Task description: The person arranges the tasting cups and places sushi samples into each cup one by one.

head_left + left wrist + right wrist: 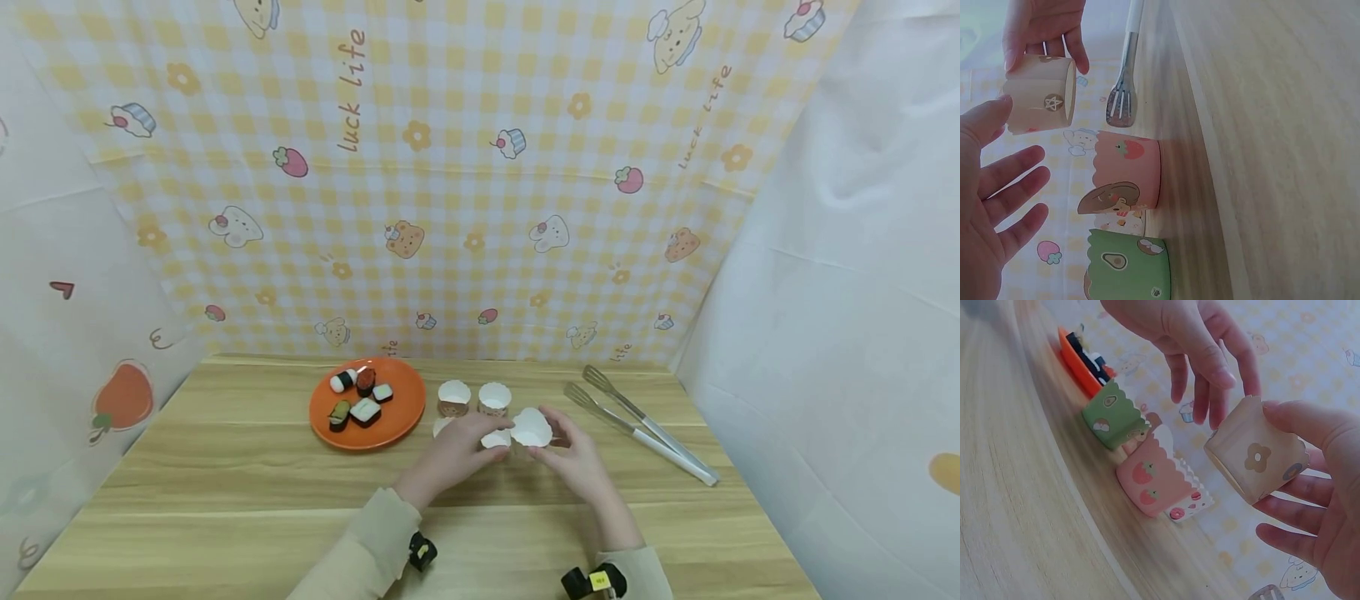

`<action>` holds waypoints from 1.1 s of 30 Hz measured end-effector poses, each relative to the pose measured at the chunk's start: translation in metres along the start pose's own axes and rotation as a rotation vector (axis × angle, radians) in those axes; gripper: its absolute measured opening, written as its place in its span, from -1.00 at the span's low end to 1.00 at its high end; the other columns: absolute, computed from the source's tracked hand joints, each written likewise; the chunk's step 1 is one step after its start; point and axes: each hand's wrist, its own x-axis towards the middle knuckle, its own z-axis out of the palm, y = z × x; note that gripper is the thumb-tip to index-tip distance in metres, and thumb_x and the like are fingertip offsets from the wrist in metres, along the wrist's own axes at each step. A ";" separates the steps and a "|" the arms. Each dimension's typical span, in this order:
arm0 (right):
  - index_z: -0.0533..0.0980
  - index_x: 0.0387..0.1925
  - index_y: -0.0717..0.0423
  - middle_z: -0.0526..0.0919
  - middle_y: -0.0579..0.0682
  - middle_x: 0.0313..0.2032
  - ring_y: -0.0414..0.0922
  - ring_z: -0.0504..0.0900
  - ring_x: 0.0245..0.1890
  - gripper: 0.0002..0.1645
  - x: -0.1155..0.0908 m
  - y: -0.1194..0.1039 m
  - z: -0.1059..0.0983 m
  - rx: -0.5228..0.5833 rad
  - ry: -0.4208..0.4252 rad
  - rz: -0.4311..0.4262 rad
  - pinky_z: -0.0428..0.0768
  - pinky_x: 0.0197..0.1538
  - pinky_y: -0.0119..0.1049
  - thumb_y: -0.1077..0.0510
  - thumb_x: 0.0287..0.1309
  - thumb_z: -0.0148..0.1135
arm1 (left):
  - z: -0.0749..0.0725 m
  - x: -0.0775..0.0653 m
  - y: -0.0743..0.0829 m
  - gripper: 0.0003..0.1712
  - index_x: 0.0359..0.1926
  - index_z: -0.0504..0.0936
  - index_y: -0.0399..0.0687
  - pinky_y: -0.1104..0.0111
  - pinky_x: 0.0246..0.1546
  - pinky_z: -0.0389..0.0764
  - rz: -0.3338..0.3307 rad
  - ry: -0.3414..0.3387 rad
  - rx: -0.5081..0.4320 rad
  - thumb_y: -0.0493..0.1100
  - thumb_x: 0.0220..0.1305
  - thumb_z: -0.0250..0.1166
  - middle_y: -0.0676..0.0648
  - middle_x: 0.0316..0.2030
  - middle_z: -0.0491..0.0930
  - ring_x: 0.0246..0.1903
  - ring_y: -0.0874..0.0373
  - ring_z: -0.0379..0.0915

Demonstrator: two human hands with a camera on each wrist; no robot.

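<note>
My right hand (577, 467) holds a beige paper baking cup (1257, 453) above the table, thumb on one side and fingers on the other. The cup is tilted and has a flower and a star printed on it. At the cup's near edge is the thumb of my left hand (997, 187), whose other fingers are spread and loosely straight. Below stand a pink baking cup (1127, 169) with strawberries and a green baking cup (1129, 265) with avocados. Behind them are two more baking cups, one at the back left (453, 400) and one at the back right (494, 398).
To the left, an orange plate (405, 408) bears several sushi pieces (366, 412). Metal tongs (660, 433) with slotted ends lie on the right of the wooden table (225, 483). A checked cloth (465, 192) hangs behind the table.
</note>
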 end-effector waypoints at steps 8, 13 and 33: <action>0.35 0.28 0.20 0.60 0.08 0.03 -0.02 0.56 -0.01 -0.21 0.002 0.017 0.004 0.013 0.004 -0.040 0.54 0.04 0.02 0.14 0.02 0.46 | 0.002 0.001 0.003 -0.64 0.02 0.65 -0.02 0.27 0.00 0.55 0.044 0.028 0.004 -0.12 0.18 0.40 0.02 -0.04 0.62 -0.03 0.15 0.50; 0.36 0.28 0.16 0.59 0.04 0.04 -0.04 0.56 0.00 -0.19 0.002 0.017 0.004 0.021 0.000 -0.036 0.53 0.05 0.05 0.09 -0.01 0.48 | 0.003 0.000 0.002 -0.70 -0.05 0.67 -0.02 0.31 -0.02 0.55 0.076 0.042 0.020 -0.14 0.17 0.41 0.05 -0.10 0.64 -0.07 0.17 0.50; 0.37 0.28 0.16 0.61 0.06 0.02 -0.06 0.57 -0.05 -0.21 0.003 0.017 0.008 0.001 -0.031 -0.023 0.55 0.02 -0.07 0.16 0.00 0.47 | 0.004 0.000 0.003 -0.89 -0.29 0.65 0.02 0.35 -0.13 0.58 0.122 0.068 0.067 -0.11 0.18 0.39 0.02 -0.15 0.63 -0.12 0.13 0.50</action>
